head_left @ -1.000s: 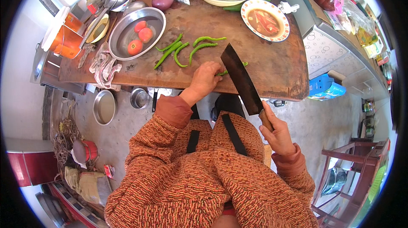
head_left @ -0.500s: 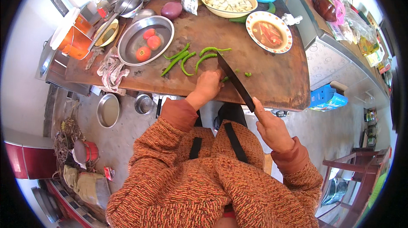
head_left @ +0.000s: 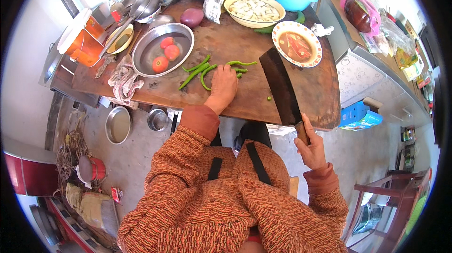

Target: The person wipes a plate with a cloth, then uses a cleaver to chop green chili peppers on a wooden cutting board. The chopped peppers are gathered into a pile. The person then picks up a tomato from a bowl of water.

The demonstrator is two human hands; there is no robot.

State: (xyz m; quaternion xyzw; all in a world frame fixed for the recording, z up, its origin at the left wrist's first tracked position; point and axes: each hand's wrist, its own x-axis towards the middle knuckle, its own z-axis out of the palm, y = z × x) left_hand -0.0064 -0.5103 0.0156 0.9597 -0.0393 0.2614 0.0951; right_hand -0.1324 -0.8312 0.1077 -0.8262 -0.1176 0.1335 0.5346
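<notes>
My right hand (head_left: pixel 311 147) is closed round the wooden handle of a dark, broad-bladed cleaver (head_left: pixel 281 85), its flat side showing and its tip pointing away from me. My left hand (head_left: pixel 224 85) has its fingers curled down over slim green chili peppers (head_left: pixel 240 62), and pepper ends stick out to its right. How firmly it grips them is hidden under the fingers. More green chili peppers (head_left: pixel 193 76) lie just left of that hand. A small cut piece of pepper (head_left: pixel 269 98) rests on the wooden table between hand and blade.
Left on the wooden table (head_left: pixel 165 93) stands a metal basin (head_left: pixel 137 50) with 3 tomatoes. A purple eggplant (head_left: pixel 192 18), a bowl of cut pale pieces (head_left: pixel 254 11) and a patterned plate of reddish liquid (head_left: pixel 295 44) stand farther back. A cloth (head_left: pixel 125 81) hangs over the left edge.
The cleaver has moved right, away from the peppers, and turned to show its flat side. My left hand has shifted slightly left and farther onto the peppers.
</notes>
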